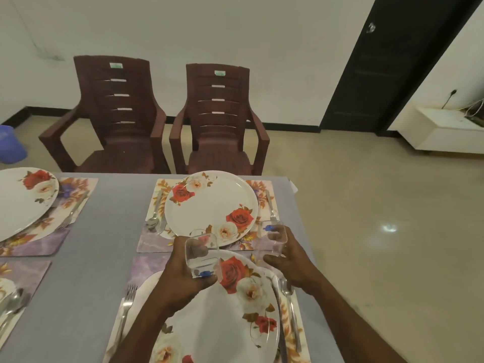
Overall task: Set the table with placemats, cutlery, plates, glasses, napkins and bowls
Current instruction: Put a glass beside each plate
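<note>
Both hands are up over the grey table (pixel 104 231), and each one carries a clear drinking glass. Left hand (pixel 180 279) has its fingers curled round the left glass (pixel 202 256), tipped on its side, a small blue sticker showing near the thumb, held above the near rose plate (pixel 222 310). Right hand (pixel 286 258) wraps around the right glass (pixel 271 241), also with a blue sticker, hovering at the near right corner of the far placemat (pixel 152 239), just by the table's right edge; whether it touches the mat, I can't tell. On that far placemat sits the far rose plate (pixel 209 208), with a spoon (pixel 154 213) on its left and a fork (pixel 271 205) on its right. Closer in, the near rose plate lies on its own floral placemat (pixel 138 265), a near fork (pixel 125 310) to its left, a near spoon (pixel 289 305) and a knife (pixel 279 310) to its right. Off to the left, another rose plate (pixel 23 197) rests on a mat. Behind the table stand two brown plastic chairs (pixel 217 121), side by side, with a blue bucket (pixel 10 145) at the far left and a dark door (pixel 387 61) on the right.
</note>
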